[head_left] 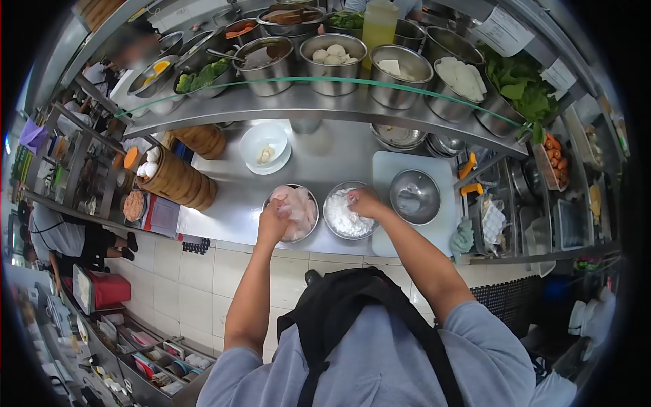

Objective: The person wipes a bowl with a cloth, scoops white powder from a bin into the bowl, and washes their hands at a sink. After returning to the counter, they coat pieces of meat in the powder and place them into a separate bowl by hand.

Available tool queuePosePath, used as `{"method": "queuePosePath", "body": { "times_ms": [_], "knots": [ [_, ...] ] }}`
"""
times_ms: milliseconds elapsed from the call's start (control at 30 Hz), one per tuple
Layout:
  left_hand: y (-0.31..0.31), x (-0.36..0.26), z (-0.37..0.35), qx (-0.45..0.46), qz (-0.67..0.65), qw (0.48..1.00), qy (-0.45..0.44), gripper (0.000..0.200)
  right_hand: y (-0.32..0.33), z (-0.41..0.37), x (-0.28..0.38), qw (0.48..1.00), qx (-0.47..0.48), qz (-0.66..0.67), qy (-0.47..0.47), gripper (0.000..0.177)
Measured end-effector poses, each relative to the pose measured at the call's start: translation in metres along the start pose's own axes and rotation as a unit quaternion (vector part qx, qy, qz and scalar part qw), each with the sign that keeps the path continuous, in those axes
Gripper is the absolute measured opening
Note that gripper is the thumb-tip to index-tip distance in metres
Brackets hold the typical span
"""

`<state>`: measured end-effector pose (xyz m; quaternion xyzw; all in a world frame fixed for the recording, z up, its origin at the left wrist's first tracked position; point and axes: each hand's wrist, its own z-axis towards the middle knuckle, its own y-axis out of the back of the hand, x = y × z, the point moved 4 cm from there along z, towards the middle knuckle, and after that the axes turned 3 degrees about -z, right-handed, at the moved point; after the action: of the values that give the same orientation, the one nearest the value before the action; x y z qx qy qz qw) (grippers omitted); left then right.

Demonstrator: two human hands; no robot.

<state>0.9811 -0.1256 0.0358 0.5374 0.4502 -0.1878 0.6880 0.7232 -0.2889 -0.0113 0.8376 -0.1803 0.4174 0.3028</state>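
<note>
You seem to be working the powder (341, 216) just left of the board (407, 160) with your right hand (365, 203), your left hand (272, 223) at the slices (300, 203) farther left; I can't tell whether either grips anything, and the next move calls for gentleness.

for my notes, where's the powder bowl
In the head view, the powder bowl sits just right of centre, between the pale slices and a metal bowl.

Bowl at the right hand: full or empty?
Not empty: white powder covers the visible inside of the bowl. Can't tell how deep from above.
</note>
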Motion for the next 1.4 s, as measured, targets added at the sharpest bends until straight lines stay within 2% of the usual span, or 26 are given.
{"method": "queuePosePath", "body": {
  "times_ms": [67, 200, 300, 367, 400, 467, 500, 567, 633, 700, 767, 800, 833, 867, 900, 933, 967, 1000, 1033, 1100, 1133, 1200, 1267, 1300, 1367, 1400],
  "knots": [
    [0.003, -0.013, -0.007, 0.0, 0.013, 0.998, 0.057, 0.02, -0.002, 0.002, 0.001, 0.955, -0.085, -0.279, 0.062, 0.044],
    [0.01, -0.032, -0.013, -0.01, 0.03, 0.999, 0.032, 0.019, 0.006, -0.016, 0.028, 0.952, -0.123, -0.275, 0.049, 0.044],
    [0.012, -0.02, -0.018, -0.036, -0.013, 0.996, 0.086, 0.018, 0.003, -0.016, 0.028, 0.958, -0.107, -0.256, 0.078, 0.046],
    [0.011, -0.018, -0.017, -0.06, 0.041, 0.997, -0.04, 0.016, 0.001, -0.005, 0.015, 0.977, -0.055, -0.181, 0.1, 0.045],
    [0.01, -0.014, -0.016, -0.055, 0.037, 0.997, -0.044, 0.016, 0.003, -0.001, 0.006, 0.977, -0.061, -0.181, 0.095, 0.045],
    [0.011, -0.012, -0.016, -0.066, -0.026, 0.997, 0.012, 0.013, 0.005, -0.003, -0.007, 0.993, -0.019, -0.044, 0.11, 0.039],
    [0.01, -0.013, -0.017, -0.061, -0.028, 0.998, 0.011, 0.013, 0.01, -0.007, -0.016, 0.993, -0.023, -0.044, 0.106, 0.039],
    [0.013, -0.016, -0.02, -0.045, -0.114, 0.988, 0.096, 0.014, 0.025, -0.027, -0.012, 0.97, 0.006, 0.218, 0.11, 0.03],
    [0.008, -0.018, -0.02, -0.04, -0.152, 0.984, 0.087, 0.011, 0.06, -0.055, -0.001, 0.978, -0.033, 0.192, 0.075, 0.028],
    [-0.007, -0.032, -0.014, 0.001, -0.201, 0.979, 0.042, 0.013, 0.096, -0.081, 0.001, 0.963, -0.077, 0.231, 0.113, 0.028],
    [-0.018, -0.08, -0.009, -0.004, -0.01, 0.99, -0.143, 0.013, 0.134, -0.084, -0.027, 0.967, -0.177, 0.136, 0.123, 0.033],
    [-0.033, -0.092, -0.006, 0.021, -0.014, 0.993, -0.115, 0.013, 0.146, -0.089, -0.032, 0.967, -0.175, 0.135, 0.125, 0.033],
    [-0.05, -0.101, -0.005, 0.047, -0.018, 0.995, -0.088, 0.014, 0.16, -0.097, -0.032, 0.969, -0.225, -0.024, 0.097, 0.037],
    [-0.068, -0.106, -0.004, 0.043, 0.002, 0.988, -0.148, 0.018, 0.17, -0.104, -0.033, 0.943, -0.27, -0.183, 0.066, 0.041],
    [-0.087, -0.106, -0.003, 0.039, 0.021, 0.977, -0.207, 0.023, 0.173, -0.104, -0.04, 0.943, -0.27, -0.184, 0.067, 0.041],
    [-0.104, -0.105, -0.005, 0.038, 0.021, 0.977, -0.207, 0.023, 0.173, -0.1, -0.052, 0.939, -0.249, -0.234, 0.035, 0.045],
    [-0.123, -0.103, -0.011, 0.075, 0.082, 0.972, -0.207, 0.028, 0.171, -0.1, -0.056, 0.932, -0.228, -0.283, 0.003, 0.049],
    [-0.137, -0.099, -0.017, 0.112, 0.142, 0.962, -0.205, 0.033, 0.164, -0.103, -0.059, 0.91, -0.244, -0.334, -0.012, 0.05],
    [-0.142, -0.093, -0.023, 0.109, 0.141, 0.962, -0.205, 0.033, 0.158, -0.1, -0.063, 0.91, -0.244, -0.336, -0.01, 0.05],
    [-0.144, -0.094, -0.041, 0.065, 0.133, 0.933, -0.327, 0.038, 0.144, -0.089, -0.069, 0.901, -0.265, -0.339, 0.045, 0.042],
    [-0.137, -0.095, -0.047, 0.071, 0.121, 0.937, -0.32, 0.036, 0.13, -0.099, -0.044, 0.879, -0.296, -0.365, 0.08, 0.032],
    [-0.112, -0.098, -0.058, 0.061, 0.118, 0.946, -0.297, 0.034, 0.098, -0.1, -0.008, 0.904, -0.292, -0.302, 0.083, 0.03],
    [-0.083, -0.086, -0.059, 0.009, 0.119, 0.951, -0.284, 0.03, 0.058, -0.08, 0.002, 0.941, -0.216, -0.224, 0.13, 0.035],
    [-0.068, -0.077, -0.057, 0.007, 0.123, 0.951, -0.282, 0.03, 0.037, -0.071, 0.007, 0.942, -0.213, -0.222, 0.134, 0.035],
    [-0.03, -0.065, -0.048, -0.031, 0.16, 0.966, -0.203, 0.029, 0.004, -0.055, 0.008, 0.936, -0.236, -0.241, 0.1, 0.041],
    [-0.014, -0.063, -0.047, -0.037, 0.163, 0.966, -0.2, 0.029, -0.005, -0.047, 0.006, 0.936, -0.233, -0.241, 0.106, 0.041]
  ]
}}
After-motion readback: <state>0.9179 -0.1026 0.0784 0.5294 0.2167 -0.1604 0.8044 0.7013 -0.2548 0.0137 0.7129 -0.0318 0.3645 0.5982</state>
